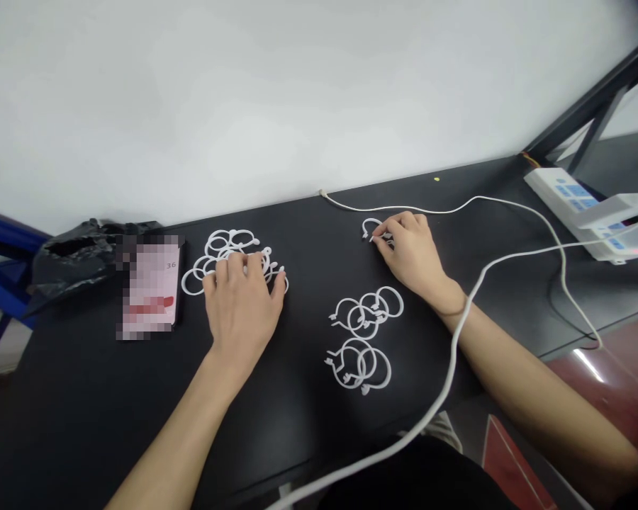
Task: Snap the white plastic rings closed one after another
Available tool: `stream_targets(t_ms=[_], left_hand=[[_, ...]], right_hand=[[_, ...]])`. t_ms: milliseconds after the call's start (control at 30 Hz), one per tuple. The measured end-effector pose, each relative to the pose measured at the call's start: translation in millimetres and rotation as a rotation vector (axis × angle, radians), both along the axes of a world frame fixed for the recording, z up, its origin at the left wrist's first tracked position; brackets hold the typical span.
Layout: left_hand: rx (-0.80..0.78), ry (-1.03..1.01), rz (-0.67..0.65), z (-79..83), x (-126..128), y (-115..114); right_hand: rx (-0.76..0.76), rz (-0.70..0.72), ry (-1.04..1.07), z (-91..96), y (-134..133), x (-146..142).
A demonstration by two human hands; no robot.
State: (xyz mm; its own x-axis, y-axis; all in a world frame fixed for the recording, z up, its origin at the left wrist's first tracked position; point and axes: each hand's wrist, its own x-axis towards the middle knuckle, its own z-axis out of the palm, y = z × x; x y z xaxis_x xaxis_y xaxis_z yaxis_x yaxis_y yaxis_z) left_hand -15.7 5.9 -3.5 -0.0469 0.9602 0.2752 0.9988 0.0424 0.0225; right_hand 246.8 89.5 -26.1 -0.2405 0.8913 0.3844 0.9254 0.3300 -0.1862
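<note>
My left hand point(243, 297) lies palm down on a heap of white plastic rings point(219, 249) at the back left of the black table point(85, 397), fingers stretched over them. My right hand point(412, 251) rests further right with its fingertips pinched on a single white ring point(369, 227) lying on the table. Between the two hands, nearer to me, lie two small clusters of white rings, one point(369, 309) above the other point(359, 365).
A pink-and-red blurred card or phone point(152, 287) lies left of the heap, beside a crumpled black bag point(74, 255). A white cable point(457, 347) crosses my right forearm toward a white power strip point(590, 205) at the right. A white wall stands behind the table.
</note>
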Motion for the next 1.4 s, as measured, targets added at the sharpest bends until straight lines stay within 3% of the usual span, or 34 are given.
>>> stream_targets(t_ms=[300,667,967,1100,1200,1400], left_hand=[[0.025,-0.047,-0.021,-0.8,-13,5],[-0.129,-0.21,-0.057,18.5,-26,4],[-0.077,-0.198,-0.067,32.5,-31,18],[-0.167,-0.171,-0.169,25.9,-32,42],[-0.196,-0.103,-0.238,15.6,-37,55],[-0.013,-0.07,-0.2,8.9,-45,50]], right_hand=[[0.049,0.113,0.212,4.5,-6,-10],[-0.134,0.245,0.556,17.2,-18,-26],[-0.253,0.28,0.708,11.0,-21,-30],[-0.187,0.312,0.59,13.1,-23,-31],[-0.218,0.291,0.556,14.3,-25,-32],[-0.327,0.319,0.574,13.0,-28,-33]])
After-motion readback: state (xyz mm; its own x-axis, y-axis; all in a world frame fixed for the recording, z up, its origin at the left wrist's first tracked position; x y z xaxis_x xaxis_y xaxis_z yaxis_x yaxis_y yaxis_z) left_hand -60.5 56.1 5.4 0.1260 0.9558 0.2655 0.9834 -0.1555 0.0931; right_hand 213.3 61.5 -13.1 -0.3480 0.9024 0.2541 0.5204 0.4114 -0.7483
